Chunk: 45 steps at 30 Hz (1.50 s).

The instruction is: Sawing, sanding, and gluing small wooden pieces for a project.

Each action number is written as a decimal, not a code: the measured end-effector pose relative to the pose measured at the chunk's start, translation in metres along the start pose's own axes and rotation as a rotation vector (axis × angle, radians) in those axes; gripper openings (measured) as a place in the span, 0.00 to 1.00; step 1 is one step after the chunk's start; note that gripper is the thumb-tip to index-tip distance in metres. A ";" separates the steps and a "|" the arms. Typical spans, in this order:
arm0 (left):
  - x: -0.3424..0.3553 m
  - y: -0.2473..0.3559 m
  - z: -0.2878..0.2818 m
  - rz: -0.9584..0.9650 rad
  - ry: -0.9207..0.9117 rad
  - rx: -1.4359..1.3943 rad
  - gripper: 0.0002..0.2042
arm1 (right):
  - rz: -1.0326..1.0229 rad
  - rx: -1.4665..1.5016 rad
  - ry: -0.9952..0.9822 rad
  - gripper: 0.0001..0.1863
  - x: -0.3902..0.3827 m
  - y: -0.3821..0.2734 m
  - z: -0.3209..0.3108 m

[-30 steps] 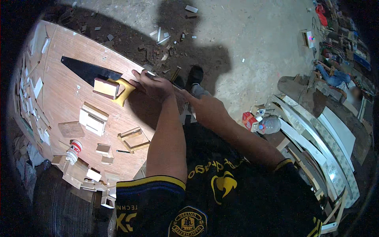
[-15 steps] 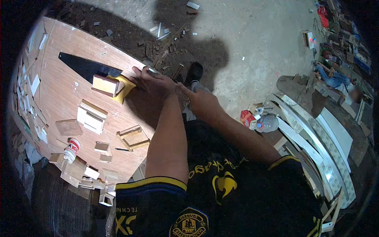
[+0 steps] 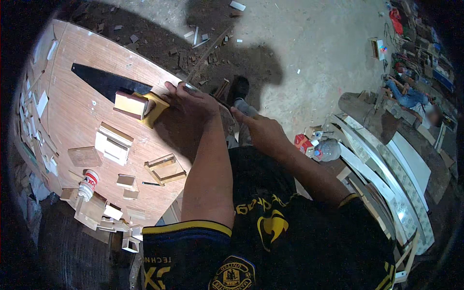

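Observation:
My left hand is at the far edge of the wooden table, fingers curled on a thin pale strip there. Just right of it, my right hand is closed, index finger extended along something thin and dark, partly hidden, that I cannot make out. Left of my left hand lies a handsaw with a black blade and yellow handle, with a small wood block on it.
Small wooden frames, a white bottle and scraps cover the table. Right are long white panels, a clear jug and a red box. Another person is at upper right. Offcuts litter the floor.
My right hand shifted up and left, then back down and rightward beside my left hand. My left hand stays at the table edge with slight movement.

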<state>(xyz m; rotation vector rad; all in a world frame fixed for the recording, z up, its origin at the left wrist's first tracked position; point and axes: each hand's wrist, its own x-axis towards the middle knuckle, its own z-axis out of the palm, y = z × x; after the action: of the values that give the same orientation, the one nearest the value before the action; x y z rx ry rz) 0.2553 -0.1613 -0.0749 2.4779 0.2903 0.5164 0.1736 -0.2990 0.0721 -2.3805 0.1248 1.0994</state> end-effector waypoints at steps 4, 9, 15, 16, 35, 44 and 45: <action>-0.001 0.004 0.003 -0.010 -0.002 -0.051 0.13 | -0.064 0.056 0.116 0.37 0.022 0.003 0.009; 0.001 -0.003 0.001 0.103 0.063 -0.009 0.10 | -0.002 0.019 0.032 0.36 0.001 0.002 0.007; -0.001 0.002 0.008 0.030 0.017 -0.027 0.11 | -0.008 0.023 0.080 0.38 0.022 0.009 0.013; 0.000 0.000 0.006 0.069 0.039 0.017 0.11 | -0.014 0.026 0.078 0.38 0.018 0.009 0.013; -0.003 0.008 -0.006 -0.049 -0.093 -0.007 0.10 | 0.005 0.046 0.064 0.35 0.028 0.001 0.011; -0.003 0.000 0.005 -0.085 -0.061 -0.138 0.10 | 0.015 0.101 0.090 0.38 0.022 0.002 0.017; -0.004 0.002 0.007 -0.047 -0.038 -0.075 0.10 | 0.033 0.088 0.085 0.38 0.023 0.002 0.018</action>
<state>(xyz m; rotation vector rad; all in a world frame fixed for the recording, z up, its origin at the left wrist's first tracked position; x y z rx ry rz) 0.2548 -0.1680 -0.0805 2.3997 0.3075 0.4519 0.1763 -0.2888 0.0444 -2.3541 0.2374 0.9874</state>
